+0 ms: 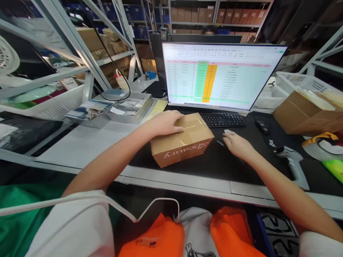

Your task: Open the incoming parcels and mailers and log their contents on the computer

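Note:
My left hand (168, 124) lies on top of a brown cardboard box (184, 142), its fingers spread over the upper left part. The box rests at an angle on the black desk mat (225, 162), with white lettering along its near side. To the right of the box, my right hand (235, 143) is low over the mat, fingers closed on a small whitish piece (228, 132) that is too small to name. A small thin light object (220, 143) lies on the mat between the box and that hand.
Behind the box stand a keyboard (222, 119) and a monitor (225, 76). A mouse (262, 126), a barcode scanner (292, 164), a tape roll (321, 146) and an open carton (308, 112) are at the right. Grey trays (130, 109) with papers sit at the left.

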Tool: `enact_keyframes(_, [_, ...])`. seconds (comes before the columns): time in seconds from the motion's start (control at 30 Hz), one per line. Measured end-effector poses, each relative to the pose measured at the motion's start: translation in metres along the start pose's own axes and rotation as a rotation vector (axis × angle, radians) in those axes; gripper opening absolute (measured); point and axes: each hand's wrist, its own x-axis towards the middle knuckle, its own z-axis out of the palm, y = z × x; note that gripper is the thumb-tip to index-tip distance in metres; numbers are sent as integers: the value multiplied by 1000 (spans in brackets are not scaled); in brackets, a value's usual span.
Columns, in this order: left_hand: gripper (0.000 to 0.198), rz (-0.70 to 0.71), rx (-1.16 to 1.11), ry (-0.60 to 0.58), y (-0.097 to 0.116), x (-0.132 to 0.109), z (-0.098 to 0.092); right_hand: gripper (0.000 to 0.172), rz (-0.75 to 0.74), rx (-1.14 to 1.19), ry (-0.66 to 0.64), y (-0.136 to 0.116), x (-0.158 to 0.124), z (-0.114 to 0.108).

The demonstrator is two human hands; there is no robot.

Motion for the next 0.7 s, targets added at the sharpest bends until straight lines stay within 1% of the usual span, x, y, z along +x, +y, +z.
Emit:
enact_keyframes(0.07, [72, -6, -2, -115, -3, 25, -5, 50, -68, 253, 147, -29, 16, -4])
enact_keyframes(0.1, [78, -10, 10, -157, -3, 34, -7, 52, -83, 382, 174, -43, 23, -6])
enact_keyframes(0.13, [87, -13, 25, -191, -1, 41, -10, 54, -94, 504, 160, -56, 30, -7])
enact_keyframes(0.2, [102, -22, 59, -232, 3, 48, -15, 57, -136, 716, 63, -75, 39, -4])
enact_keyframes(0.27, [108, -35, 104, -249, 10, 51, -19, 57, -199, 882, -24, -85, 41, 2])
enact_keyframes(0.3, [109, -38, 131, -256, 14, 51, -20, 56, -219, 942, -38, -86, 41, 6])
enact_keyframes(0.37, [109, -32, 194, -272, 22, 52, -19, 54, -224, 1000, -26, -84, 39, 12])
enact_keyframes(0.43, [108, -7, 252, -292, 29, 52, -14, 54, -212, 987, -17, -81, 38, 14])
enact_keyframes(0.57, [95, 33, 300, -302, 36, 49, -3, 53, -206, 923, -33, -77, 39, 8])
enact_keyframes(0.63, [88, 22, 287, -309, 35, 47, -5, 54, -218, 909, -41, -77, 39, 5])
enact_keyframes(0.7, [84, 8, 215, -293, 25, 49, -15, 54, -241, 905, -50, -77, 36, 3])
